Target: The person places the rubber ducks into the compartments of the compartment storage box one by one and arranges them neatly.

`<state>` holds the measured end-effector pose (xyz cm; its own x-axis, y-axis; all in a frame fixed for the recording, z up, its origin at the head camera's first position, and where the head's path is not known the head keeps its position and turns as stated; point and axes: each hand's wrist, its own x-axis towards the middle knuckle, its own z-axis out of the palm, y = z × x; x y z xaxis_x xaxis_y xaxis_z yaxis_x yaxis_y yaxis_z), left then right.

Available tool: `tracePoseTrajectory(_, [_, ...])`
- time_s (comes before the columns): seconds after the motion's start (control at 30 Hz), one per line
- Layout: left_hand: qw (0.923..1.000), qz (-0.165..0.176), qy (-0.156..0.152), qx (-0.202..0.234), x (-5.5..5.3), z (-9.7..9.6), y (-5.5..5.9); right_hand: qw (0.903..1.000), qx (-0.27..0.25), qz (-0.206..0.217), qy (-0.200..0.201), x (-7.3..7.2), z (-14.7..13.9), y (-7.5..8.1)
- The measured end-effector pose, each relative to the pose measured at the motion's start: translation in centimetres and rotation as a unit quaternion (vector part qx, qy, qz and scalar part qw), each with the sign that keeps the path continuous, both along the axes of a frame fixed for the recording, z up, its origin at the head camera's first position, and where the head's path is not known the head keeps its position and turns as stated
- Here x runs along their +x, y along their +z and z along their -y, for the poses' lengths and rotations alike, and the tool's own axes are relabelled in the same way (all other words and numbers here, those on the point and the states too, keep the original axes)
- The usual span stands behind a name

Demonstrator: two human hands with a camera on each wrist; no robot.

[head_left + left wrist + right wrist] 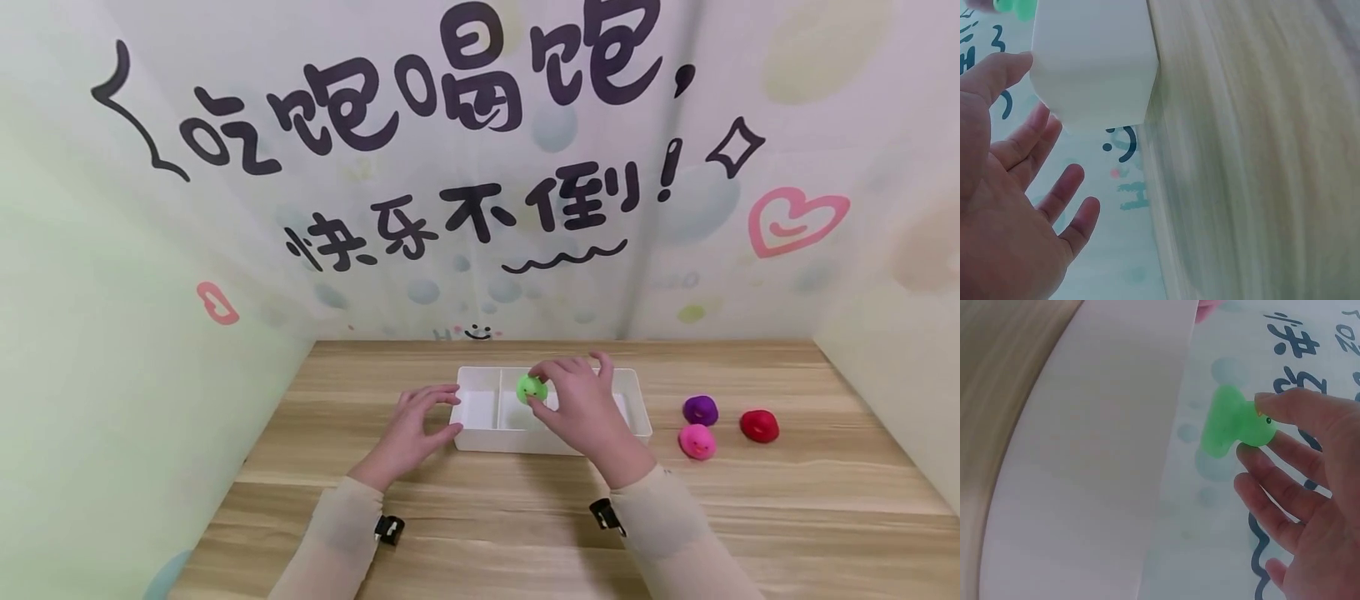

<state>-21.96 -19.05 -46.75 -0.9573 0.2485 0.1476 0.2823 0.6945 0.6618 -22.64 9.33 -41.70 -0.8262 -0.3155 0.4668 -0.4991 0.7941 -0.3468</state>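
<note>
Between thumb and fingers, my right hand [581,404] pinches a small green rubber duck [531,389] by its head. The right wrist view shows the eye and orange beak of the duck [1229,422] near the thumb. The duck is above a white divided box [495,440], over the part right of its left divider. My left hand [408,433] rests its thumb and fingertips on the left end of the box; its other fingers are spread loosely in the left wrist view. The right hand hides part of the box.
Right of the box, a purple duck [701,410], a pink duck [697,442] and a red duck [760,426] lie on the wooden table [525,533]. A printed curtain [375,292] hangs behind the table.
</note>
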Motion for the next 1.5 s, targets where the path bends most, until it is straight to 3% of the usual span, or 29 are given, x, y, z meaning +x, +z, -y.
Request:
tracePoseTrajectory(0.63, [0.9999, -0.007, -0.009, -0.002, 0.0, 0.2, 0.0, 0.9979, 0.028, -0.001, 0.058, -2.3, 5.2, -0.5])
tracePoseTrajectory(0.83, [0.9999, -0.007, -0.016, -0.001, 0.0, 0.1, 0.1, 0.9979, 0.034, 0.0, 0.056, -2.8, 6.0, -0.7])
tracePoseTrajectory(1.0, [1.0, -0.005, -0.007, 0.0, -0.1, 0.1, 0.1, 0.9964, 0.06, 0.026, 0.054, -3.3, 6.7, -1.2])
tracePoseTrajectory(1.5, [0.9997, -0.014, -0.017, 0.005, 0.0, 0.4, 0.0, 0.9859, 0.12, 0.093, 0.07, -4.1, 8.3, -2.2])
